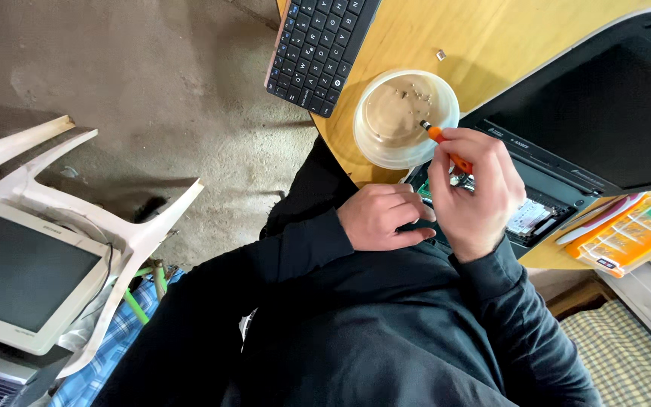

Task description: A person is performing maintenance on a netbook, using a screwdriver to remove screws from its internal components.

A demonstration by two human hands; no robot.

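the right hand point(470, 197) pinched an orange screwdriver point(446, 145) — tip angled up-left over the bowl point(371, 143) — while the left hand point(383, 217), curled, rested just beside it on the opened laptop point(566, 113).

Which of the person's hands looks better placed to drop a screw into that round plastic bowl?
Probably the right hand: it holds the orange screwdriver, whose tip already reaches over the bowl. The left hand rests lower on the opened laptop, farther from the bowl.
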